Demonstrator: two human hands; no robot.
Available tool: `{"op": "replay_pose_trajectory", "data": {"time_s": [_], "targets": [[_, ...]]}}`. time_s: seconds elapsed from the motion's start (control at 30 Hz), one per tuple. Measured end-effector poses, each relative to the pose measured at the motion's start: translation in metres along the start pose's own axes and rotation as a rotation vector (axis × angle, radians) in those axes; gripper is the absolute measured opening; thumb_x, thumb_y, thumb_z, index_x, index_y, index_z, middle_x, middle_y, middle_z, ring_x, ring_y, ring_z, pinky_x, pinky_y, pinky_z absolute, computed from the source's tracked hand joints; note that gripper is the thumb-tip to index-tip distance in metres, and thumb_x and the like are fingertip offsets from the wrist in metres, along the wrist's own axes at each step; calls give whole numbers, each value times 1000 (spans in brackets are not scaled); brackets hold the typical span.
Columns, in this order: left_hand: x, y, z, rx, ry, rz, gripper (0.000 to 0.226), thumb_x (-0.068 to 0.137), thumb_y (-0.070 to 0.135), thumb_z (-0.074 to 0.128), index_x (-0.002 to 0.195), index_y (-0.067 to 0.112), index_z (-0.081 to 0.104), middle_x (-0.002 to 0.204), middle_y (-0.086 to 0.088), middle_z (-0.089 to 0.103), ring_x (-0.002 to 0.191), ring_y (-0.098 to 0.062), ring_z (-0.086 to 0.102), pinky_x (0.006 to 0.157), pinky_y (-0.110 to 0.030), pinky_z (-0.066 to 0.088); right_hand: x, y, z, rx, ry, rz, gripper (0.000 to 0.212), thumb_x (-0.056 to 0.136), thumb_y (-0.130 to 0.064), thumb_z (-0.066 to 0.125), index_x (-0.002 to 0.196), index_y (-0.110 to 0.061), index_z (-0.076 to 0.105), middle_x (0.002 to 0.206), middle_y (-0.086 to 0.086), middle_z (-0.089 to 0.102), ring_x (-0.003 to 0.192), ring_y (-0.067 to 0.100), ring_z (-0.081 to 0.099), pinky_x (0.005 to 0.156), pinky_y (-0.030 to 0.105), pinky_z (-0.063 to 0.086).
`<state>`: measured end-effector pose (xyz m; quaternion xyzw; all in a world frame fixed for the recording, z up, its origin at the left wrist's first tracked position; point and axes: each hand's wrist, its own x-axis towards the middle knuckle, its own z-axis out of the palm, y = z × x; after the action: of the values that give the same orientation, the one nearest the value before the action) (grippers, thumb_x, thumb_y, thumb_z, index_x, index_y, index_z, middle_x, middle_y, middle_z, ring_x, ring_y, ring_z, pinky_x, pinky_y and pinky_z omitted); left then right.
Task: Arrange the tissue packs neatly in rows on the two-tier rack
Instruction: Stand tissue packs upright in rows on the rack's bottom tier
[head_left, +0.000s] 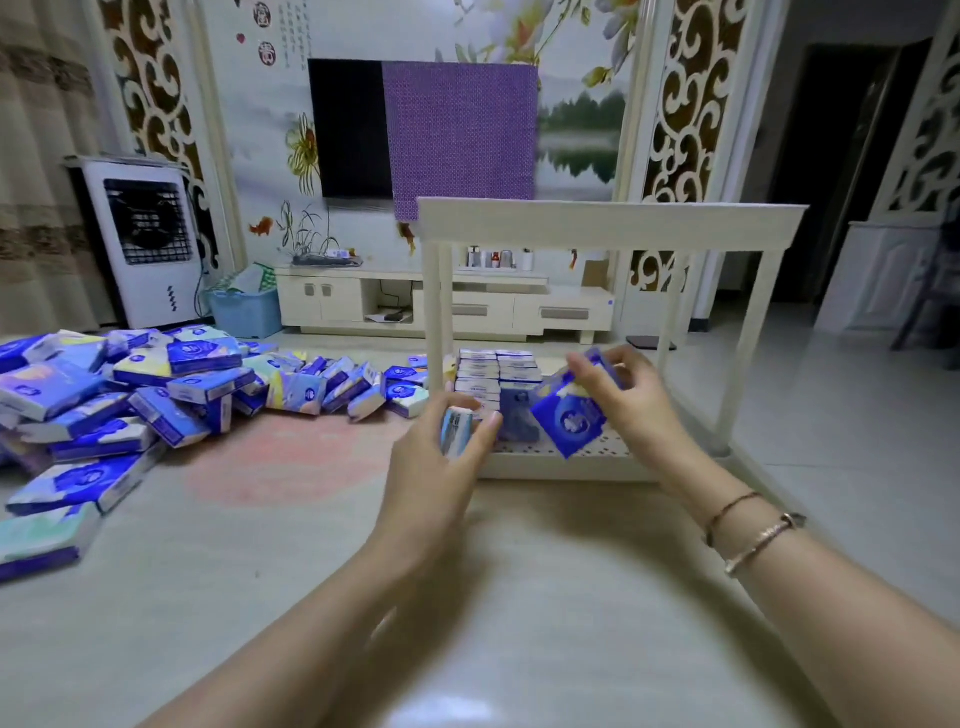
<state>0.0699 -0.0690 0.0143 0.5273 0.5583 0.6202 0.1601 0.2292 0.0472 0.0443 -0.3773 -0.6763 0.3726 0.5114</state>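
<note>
Both hands are held out over the pale floor before the rack, each clamped on a pack. By the right hand (618, 395), fingers curled, a dark blue plastic-wrapped tissue pack with a white flower mark (569, 418) is gripped, tilted on one corner above the lower shelf. By the left hand (441, 457) a smaller light blue-and-white tissue pack (456, 427) is pinched upright between thumb and fingers at the rack's front left corner.

A cream two-tier plastic rack with slim posts (608, 223) is stood on the floor; nothing is seen on its top tier. On its perforated lower shelf (587, 449) neat rows of stacked tissue packs (496, 374) are set at the back left, with one further blue pack (517, 410) placed upright just in front of them, between the two hands.

To the left of the rack a large loose heap of blue, white and yellow tissue packs (156, 395) is spread across the floor, partly over a faded pink patch (291, 457).

Two thin metal bracelets (753, 527) are worn on the right wrist.
</note>
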Motion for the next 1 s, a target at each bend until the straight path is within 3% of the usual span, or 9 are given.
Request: {"op": "replay_pose_trajectory", "data": {"time_s": [0.07, 0.17, 0.27, 0.37, 0.5, 0.6, 0.73, 0.83, 1.0], "targets": [[7, -16, -1, 147, 43, 166, 7, 90, 30, 62, 97, 31, 59, 104, 20, 63, 97, 13, 54, 79, -6, 40, 12, 4, 1, -111, 42, 33, 51, 78, -57, 66, 108, -19, 49, 96, -6, 63, 77, 7, 65, 51, 18, 52], [14, -28, 1, 335, 17, 260, 29, 84, 24, 54, 113, 27, 58, 124, 11, 56, 115, -5, 53, 86, -23, 46, 22, 12, 11, -394, 15, -27, 58, 74, -65, 64, 113, -26, 45, 98, -12, 56, 83, 9, 62, 69, 36, 59], [15, -34, 4, 521, -46, 246, 43, 85, 20, 57, 127, 30, 53, 142, 19, 41, 128, -7, 45, 83, -34, 51, 26, 23, 32, -602, -49, -99, 69, 71, -69, 65, 122, -26, 46, 115, -6, 46, 101, 17, 53, 81, 40, 52], [15, -40, 2, 623, -78, 166, 50, 87, 24, 54, 135, 31, 43, 150, 22, 28, 125, -11, 47, 81, -35, 51, 21, 33, 46, -715, -80, -50, 74, 72, -71, 61, 131, -29, 47, 124, -2, 39, 118, 19, 45, 89, 40, 49], [15, -43, 0, 648, -102, 136, 54, 85, 24, 53, 137, 31, 39, 152, 25, 21, 125, -12, 48, 80, -37, 51, 13, 38, 47, -575, -121, 79, 93, 69, -69, 66, 145, -34, 26, 137, -2, 34, 127, 18, 41, 98, 38, 43], [14, -43, 2, 635, -94, 139, 54, 85, 23, 53, 136, 31, 40, 152, 25, 22, 124, -10, 48, 78, -36, 51, 12, 35, 34, -398, -193, 201, 105, 69, -52, 76, 150, -28, 13, 146, -2, 35, 126, 17, 44, 100, 32, 40], [16, -45, 3, 626, -79, 144, 54, 85, 23, 52, 137, 32, 40, 149, 24, 29, 124, -11, 48, 80, -33, 50, 11, 37, 20, -488, -308, 215, 71, 82, -37, 64, 142, -20, 30, 131, -2, 57, 107, 14, 57, 87, 29, 46], [17, -46, 4, 611, -69, 153, 54, 85, 22, 53, 136, 33, 41, 149, 24, 31, 125, -9, 46, 84, -31, 48, 6, 41, 29, -620, -327, 85, 34, 86, -32, 57, 119, -22, 54, 107, -3, 67, 92, 13, 61, 78, 31, 51], [18, -49, 4, 600, -67, 164, 52, 85, 21, 53, 135, 32, 44, 147, 23, 35, 128, -5, 42, 89, -29, 46, 4, 41, 32, -616, -316, 58, 30, 85, -32, 57, 114, -25, 57, 101, -7, 66, 87, 11, 60, 65, 26, 46]]}}
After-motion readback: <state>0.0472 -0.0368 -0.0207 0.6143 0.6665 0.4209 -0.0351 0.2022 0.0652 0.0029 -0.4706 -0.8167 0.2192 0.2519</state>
